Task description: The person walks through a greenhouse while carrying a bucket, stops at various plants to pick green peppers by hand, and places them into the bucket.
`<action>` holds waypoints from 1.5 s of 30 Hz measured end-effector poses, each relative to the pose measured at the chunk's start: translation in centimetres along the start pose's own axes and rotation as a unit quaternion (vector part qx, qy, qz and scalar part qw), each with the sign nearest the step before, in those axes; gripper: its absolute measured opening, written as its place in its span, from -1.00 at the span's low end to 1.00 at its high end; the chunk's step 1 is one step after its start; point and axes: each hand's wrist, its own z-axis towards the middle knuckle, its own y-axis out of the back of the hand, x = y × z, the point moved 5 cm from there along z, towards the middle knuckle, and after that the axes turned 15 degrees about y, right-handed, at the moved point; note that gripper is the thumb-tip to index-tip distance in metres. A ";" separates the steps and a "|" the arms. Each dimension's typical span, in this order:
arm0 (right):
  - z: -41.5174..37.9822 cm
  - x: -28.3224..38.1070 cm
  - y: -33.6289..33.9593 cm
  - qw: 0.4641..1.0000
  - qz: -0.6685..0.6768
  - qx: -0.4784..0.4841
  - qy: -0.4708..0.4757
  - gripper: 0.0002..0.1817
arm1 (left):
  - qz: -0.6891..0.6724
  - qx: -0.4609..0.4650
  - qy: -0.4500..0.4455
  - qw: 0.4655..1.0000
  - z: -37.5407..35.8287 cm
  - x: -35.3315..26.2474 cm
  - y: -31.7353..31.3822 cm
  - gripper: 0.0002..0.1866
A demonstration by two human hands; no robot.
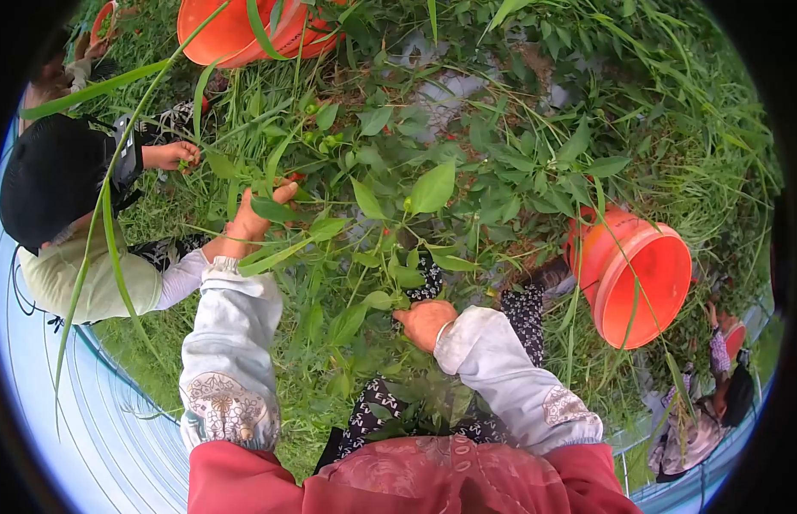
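Observation:
My left hand (pixel 257 216) reaches into the leafy pepper plants, thumb and fingers drawn together. A small red pepper (pixel 296 177) shows right at its fingertips; leaves partly cover the grip, so I cannot make out what is in it. Closer to my body, my right hand (pixel 426 324) is closed at the lower stems of a pepper plant (pixel 390 257); whatever its fingers hold is hidden. A small green pepper (pixel 408 204) hangs among the leaves between and beyond my hands. More green peppers (pixel 331 140) grow farther ahead.
An orange bucket (pixel 642 283) lies tilted at right, its opening towards me. Another orange bucket (pixel 235 38) is at the top left. A co-worker in a black cap (pixel 56 180) works close at left, one hand (pixel 171 156) near mine. Another person (pixel 702 420) is at lower right. Long grass crosses the view.

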 end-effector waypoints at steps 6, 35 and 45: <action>-0.3 0.8 1.1 1.000 -0.005 -0.005 0.021 -0.67 | 0.460 0.057 -0.228 0.856 -5.1 1.5 -0.4 -0.75; 0.2 -0.9 -4.4 0.928 0.141 -0.326 0.111 -0.71 | 0.244 0.326 -0.407 0.818 -18.5 -8.9 -43.3 -0.78; -3.7 -1.2 -2.6 0.988 0.121 -0.098 0.005 -0.67 | 0.322 -0.291 -0.182 0.882 2.9 -12.5 -2.0 -0.75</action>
